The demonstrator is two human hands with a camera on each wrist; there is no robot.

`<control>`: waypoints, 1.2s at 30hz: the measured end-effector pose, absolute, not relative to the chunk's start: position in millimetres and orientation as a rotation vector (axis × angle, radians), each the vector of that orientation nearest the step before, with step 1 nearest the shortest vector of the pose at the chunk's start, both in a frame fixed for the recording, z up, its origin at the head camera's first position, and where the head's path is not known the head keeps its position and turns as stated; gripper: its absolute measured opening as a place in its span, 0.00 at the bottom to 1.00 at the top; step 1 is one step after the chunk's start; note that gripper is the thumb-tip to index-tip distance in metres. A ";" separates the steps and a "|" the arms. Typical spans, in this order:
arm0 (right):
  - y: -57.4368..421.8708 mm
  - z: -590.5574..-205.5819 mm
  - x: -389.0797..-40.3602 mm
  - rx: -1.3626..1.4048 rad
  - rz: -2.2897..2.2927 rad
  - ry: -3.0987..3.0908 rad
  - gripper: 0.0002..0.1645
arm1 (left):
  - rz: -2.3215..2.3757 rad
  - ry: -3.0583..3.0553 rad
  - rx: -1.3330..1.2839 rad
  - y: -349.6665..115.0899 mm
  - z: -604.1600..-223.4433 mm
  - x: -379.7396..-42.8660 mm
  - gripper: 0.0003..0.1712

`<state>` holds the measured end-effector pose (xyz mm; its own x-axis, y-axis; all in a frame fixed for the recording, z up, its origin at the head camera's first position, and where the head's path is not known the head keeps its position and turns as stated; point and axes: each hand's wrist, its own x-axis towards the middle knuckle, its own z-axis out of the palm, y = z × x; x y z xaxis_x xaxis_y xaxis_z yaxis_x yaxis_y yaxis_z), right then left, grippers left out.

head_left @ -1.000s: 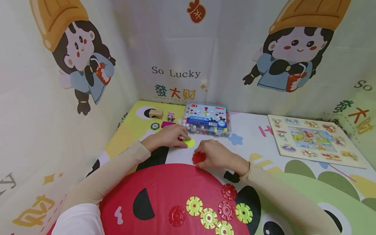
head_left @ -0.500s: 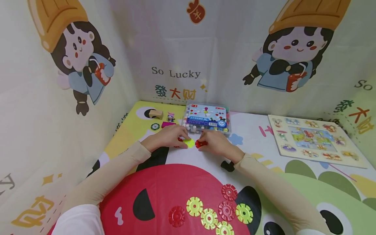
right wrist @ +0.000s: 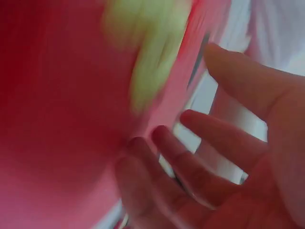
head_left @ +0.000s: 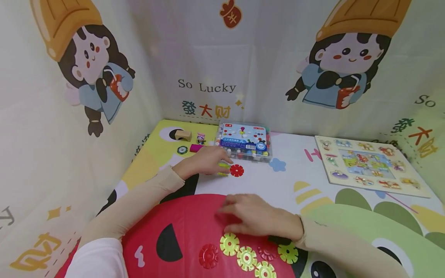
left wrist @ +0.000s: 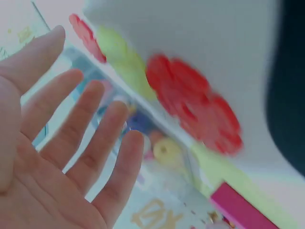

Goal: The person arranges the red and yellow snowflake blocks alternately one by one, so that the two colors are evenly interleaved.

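A red notched plastic disc [head_left: 236,170] lies on the cloth to the right of a yellow-green one [head_left: 223,168] in the head view. My left hand [head_left: 210,159] is over that yellow-green disc, partly covering it. In the left wrist view its fingers [left wrist: 86,129] are extended and hold nothing; another red disc [left wrist: 193,105] lies at the other end of the row. My right hand [head_left: 252,214], blurred, hovers over the red part of the cloth beside a nearer yellow-green disc [head_left: 230,244]. Its fingers are loosely bent with nothing between them.
Several red and yellow-green discs, including a red one [head_left: 208,256], lie near the front. Behind the left hand are a clear box of coloured beads [head_left: 243,141], a small figure [head_left: 201,138], a wooden block [head_left: 183,135] and a magenta block [head_left: 196,148]. A puzzle board [head_left: 372,166] lies at right.
My right hand carried the red disc beside the yellow-green one, let go of it, and drew back toward the nearer discs. My left hand shifted slightly right and its fingers straightened.
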<state>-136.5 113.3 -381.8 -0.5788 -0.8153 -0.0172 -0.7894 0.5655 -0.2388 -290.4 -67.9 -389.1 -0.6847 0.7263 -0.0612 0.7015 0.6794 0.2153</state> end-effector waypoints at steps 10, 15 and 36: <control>107.5 -389.0 -102.7 -1.449 -0.280 2.500 0.25 | 0.212 2.737 1.221 -50.5 -398.5 -283.9 0.24; 106.5 -390.3 -105.6 -1.374 -0.254 2.507 0.27 | 0.197 2.764 1.223 -48.3 -400.8 -283.5 0.23; 122.1 -383.5 -122.9 -1.313 -0.507 2.453 0.32 | 0.276 2.738 1.215 -49.0 -400.3 -285.2 0.23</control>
